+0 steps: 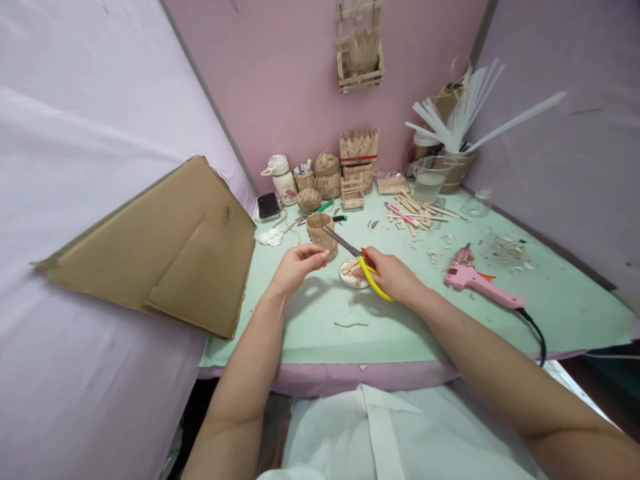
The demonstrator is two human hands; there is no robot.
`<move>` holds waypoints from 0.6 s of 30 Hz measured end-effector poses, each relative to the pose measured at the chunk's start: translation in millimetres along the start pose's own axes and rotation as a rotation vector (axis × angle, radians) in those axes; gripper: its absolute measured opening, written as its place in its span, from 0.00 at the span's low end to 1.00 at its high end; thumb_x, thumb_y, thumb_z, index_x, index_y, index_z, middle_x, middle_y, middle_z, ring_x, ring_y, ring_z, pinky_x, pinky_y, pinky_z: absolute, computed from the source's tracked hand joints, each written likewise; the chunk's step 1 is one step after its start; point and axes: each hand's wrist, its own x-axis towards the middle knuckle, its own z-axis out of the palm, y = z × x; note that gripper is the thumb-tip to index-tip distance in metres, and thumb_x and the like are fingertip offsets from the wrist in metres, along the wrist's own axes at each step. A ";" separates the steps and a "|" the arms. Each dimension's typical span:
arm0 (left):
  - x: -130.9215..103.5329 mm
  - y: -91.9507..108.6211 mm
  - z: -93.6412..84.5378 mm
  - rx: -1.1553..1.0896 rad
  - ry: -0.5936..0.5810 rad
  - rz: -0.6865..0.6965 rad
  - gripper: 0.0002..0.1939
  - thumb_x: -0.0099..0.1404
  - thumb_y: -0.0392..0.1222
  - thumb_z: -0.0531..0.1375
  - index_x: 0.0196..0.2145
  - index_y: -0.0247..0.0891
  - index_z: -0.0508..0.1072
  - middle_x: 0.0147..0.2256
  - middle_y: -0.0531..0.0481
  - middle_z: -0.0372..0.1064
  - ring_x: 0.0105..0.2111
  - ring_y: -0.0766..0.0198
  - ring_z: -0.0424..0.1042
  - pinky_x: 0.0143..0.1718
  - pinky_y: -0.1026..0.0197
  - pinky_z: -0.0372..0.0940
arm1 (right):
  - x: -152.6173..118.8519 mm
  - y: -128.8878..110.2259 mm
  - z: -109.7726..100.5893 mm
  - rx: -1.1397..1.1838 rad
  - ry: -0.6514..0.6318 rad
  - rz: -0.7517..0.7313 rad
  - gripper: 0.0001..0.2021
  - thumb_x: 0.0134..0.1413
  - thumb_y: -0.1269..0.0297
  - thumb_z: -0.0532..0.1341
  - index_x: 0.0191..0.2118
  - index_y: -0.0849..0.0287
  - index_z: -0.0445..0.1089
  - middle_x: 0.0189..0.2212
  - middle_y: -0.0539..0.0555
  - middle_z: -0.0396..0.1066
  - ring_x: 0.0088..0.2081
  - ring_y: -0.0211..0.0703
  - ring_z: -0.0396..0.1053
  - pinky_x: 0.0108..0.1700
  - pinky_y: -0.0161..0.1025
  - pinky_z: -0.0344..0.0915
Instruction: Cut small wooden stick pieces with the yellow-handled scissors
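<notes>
In my right hand (pixel 390 272) is a pair of scissors (pixel 344 241) with yellow and red handles, its blades pointing up and left. The tips reach in front of a small brown cup (pixel 316 225) with a rough, woody wall, standing upright. My left hand (pixel 301 265) is closed in a pinch just in front of that cup; whatever its fingertips hold is too small to make out. Under the scissors lies a round white lid-like dish (pixel 350 281) with small wood pieces in it, partly hidden by my right hand. A short piece of twine (pixel 351 325) lies nearer me.
A pink glue gun (pixel 483 283) with a black cord lies at the right. Wood strips (pixel 420 208) and a pink cutter (pixel 400 213) are farther back. Twine balls (pixel 309 199), a white bottle (pixel 281 179) and a phone (pixel 269 207) line the back left. Folded cardboard (pixel 165 247) leans at the left.
</notes>
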 end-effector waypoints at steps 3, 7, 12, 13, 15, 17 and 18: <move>0.3 -0.2 0.0 -0.018 0.012 -0.021 0.15 0.46 0.46 0.68 0.30 0.35 0.75 0.25 0.49 0.71 0.27 0.67 0.69 0.34 0.61 0.63 | 1.4 0.9 0.4 0.007 0.002 0.014 0.15 0.53 0.47 0.52 0.35 0.54 0.60 0.26 0.51 0.68 0.24 0.40 0.62 0.24 0.34 0.46; 0.7 -0.5 -0.5 -0.033 0.027 -0.030 0.17 0.44 0.46 0.69 0.31 0.34 0.75 0.26 0.49 0.71 0.28 0.66 0.70 0.35 0.60 0.63 | 3.7 4.1 3.1 0.020 0.012 0.018 0.15 0.53 0.47 0.52 0.35 0.54 0.60 0.25 0.50 0.68 0.24 0.40 0.62 0.24 0.33 0.46; -0.2 -0.5 -0.4 -0.018 -0.002 0.018 0.21 0.46 0.45 0.68 0.38 0.37 0.73 0.28 0.51 0.70 0.28 0.68 0.70 0.34 0.61 0.63 | 7.2 9.6 6.9 0.045 0.048 0.038 0.15 0.54 0.47 0.51 0.32 0.54 0.57 0.24 0.50 0.66 0.23 0.40 0.60 0.24 0.33 0.47; -0.3 -0.7 -0.6 -0.010 -0.008 0.032 0.21 0.47 0.45 0.67 0.40 0.38 0.73 0.29 0.52 0.70 0.28 0.68 0.70 0.34 0.61 0.63 | 7.5 10.1 7.4 0.050 0.052 0.038 0.15 0.54 0.47 0.51 0.31 0.54 0.56 0.24 0.49 0.65 0.23 0.39 0.59 0.24 0.33 0.47; -0.3 -1.5 -1.0 0.007 -0.020 0.053 0.18 0.50 0.44 0.65 0.39 0.38 0.72 0.28 0.53 0.68 0.28 0.69 0.69 0.32 0.63 0.63 | 7.5 10.7 8.1 0.061 0.057 0.036 0.15 0.53 0.47 0.51 0.30 0.54 0.55 0.23 0.49 0.64 0.23 0.39 0.58 0.24 0.33 0.47; 0.1 -2.8 -1.2 0.019 -0.038 0.063 0.14 0.52 0.43 0.64 0.36 0.37 0.70 0.28 0.54 0.67 0.27 0.70 0.69 0.31 0.65 0.62 | 7.5 11.2 9.0 0.079 0.060 0.029 0.15 0.53 0.48 0.52 0.29 0.54 0.54 0.22 0.48 0.63 0.23 0.38 0.57 0.24 0.34 0.47; 0.4 -3.4 -1.0 0.028 -0.046 0.066 0.12 0.52 0.43 0.63 0.34 0.37 0.69 0.27 0.54 0.66 0.26 0.71 0.68 0.30 0.66 0.62 | 7.6 11.4 9.6 0.092 0.062 0.026 0.15 0.53 0.48 0.52 0.29 0.54 0.54 0.22 0.48 0.63 0.23 0.38 0.57 0.24 0.34 0.47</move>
